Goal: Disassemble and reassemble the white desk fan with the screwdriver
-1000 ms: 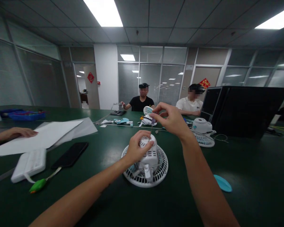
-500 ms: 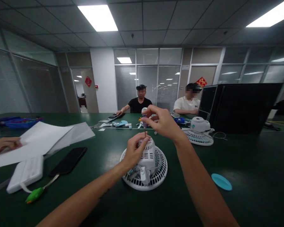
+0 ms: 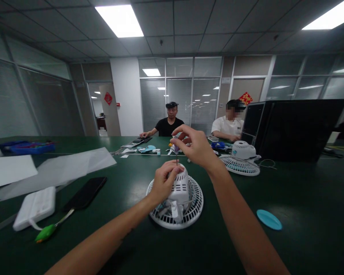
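A small white fan (image 3: 180, 193) lies face down on the green table, its round grille (image 3: 199, 206) underneath and its slotted motor housing on top. My left hand (image 3: 164, 179) is closed over the top of the housing, thumb and fingertips around the tip of a screwdriver (image 3: 176, 149). The screwdriver stands upright, its thin shaft going down to the housing. Above it, my right hand (image 3: 193, 147) pinches the purplish handle between thumb and fingers. The exact spot where the tip meets the housing is hidden by my left fingers.
A light-blue oval piece (image 3: 269, 219) lies at the right. Left are a white power bank (image 3: 36, 206), a black phone (image 3: 86, 193) and paper sheets (image 3: 71, 166). Another fan (image 3: 242, 156) stands beside a black computer case (image 3: 301, 130). Two people sit across the table.
Another person's hand at the far left has gone out of view, and the upper white sheet has slid left. My right fingers have shifted slightly on the screwdriver handle; my left hand stays in place.
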A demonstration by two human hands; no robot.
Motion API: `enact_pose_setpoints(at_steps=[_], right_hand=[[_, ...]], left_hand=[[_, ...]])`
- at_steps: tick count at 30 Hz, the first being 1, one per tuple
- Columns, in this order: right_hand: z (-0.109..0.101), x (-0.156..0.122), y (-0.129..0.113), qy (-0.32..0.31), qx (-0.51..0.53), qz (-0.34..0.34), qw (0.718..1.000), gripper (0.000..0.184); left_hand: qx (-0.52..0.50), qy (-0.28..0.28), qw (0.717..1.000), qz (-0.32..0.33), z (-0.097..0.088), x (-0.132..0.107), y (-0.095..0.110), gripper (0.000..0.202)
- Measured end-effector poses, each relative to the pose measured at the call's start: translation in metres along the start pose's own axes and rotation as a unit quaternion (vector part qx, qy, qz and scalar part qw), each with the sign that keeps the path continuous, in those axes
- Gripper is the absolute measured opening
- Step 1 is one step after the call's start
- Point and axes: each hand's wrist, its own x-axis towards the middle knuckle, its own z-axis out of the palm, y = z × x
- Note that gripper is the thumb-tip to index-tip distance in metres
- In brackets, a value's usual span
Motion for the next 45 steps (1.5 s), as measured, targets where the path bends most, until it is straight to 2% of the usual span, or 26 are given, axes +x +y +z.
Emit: enact_pose_setpoints(at_steps=[4,10,17,19,23,29,34,37,45], right_hand=[[0.001,0.0,0.001,0.004,-0.019,-0.009,1.0,0.019],[-0.001,-0.003,-0.002,-0.022,0.043,0.009,0.999,0.016],[-0.001,-0.001,0.003,-0.012,-0.033,0.006,0.999,0.019],[0.0,-0.001,0.004,-0.015,-0.052,-0.004,0.999,0.015],[-0.002,-0.001,0.003,-0.019,-0.049,-0.017,0.998,0.014],[-0.008,-0.002,0.0,-0.032,-0.015,-0.034,0.999,0.021],[-0.008,-0.001,0.002,-0.04,-0.002,0.003,0.999,0.019],[-0.008,0.0,0.004,-0.036,-0.026,0.013,0.999,0.019],[-0.01,-0.002,-0.002,-0.023,-0.053,0.001,0.998,0.022]], left_hand=[[0.004,0.002,1.0,0.006,0.0,0.0,0.0,0.027],[0.009,0.002,1.0,0.014,0.0,0.0,0.001,0.027],[0.019,0.002,1.0,0.023,0.0,0.0,0.0,0.027],[0.021,0.003,1.0,0.022,0.0,0.001,0.0,0.026],[0.022,0.009,0.999,0.026,0.0,0.001,0.0,0.022],[0.034,0.013,0.999,-0.005,0.0,-0.001,0.003,0.017],[-0.009,0.022,0.999,-0.049,0.001,-0.002,0.006,0.008],[-0.018,0.024,0.998,-0.049,0.002,-0.002,0.006,0.003],[-0.023,0.019,0.999,-0.044,0.002,-0.002,0.004,0.007]])
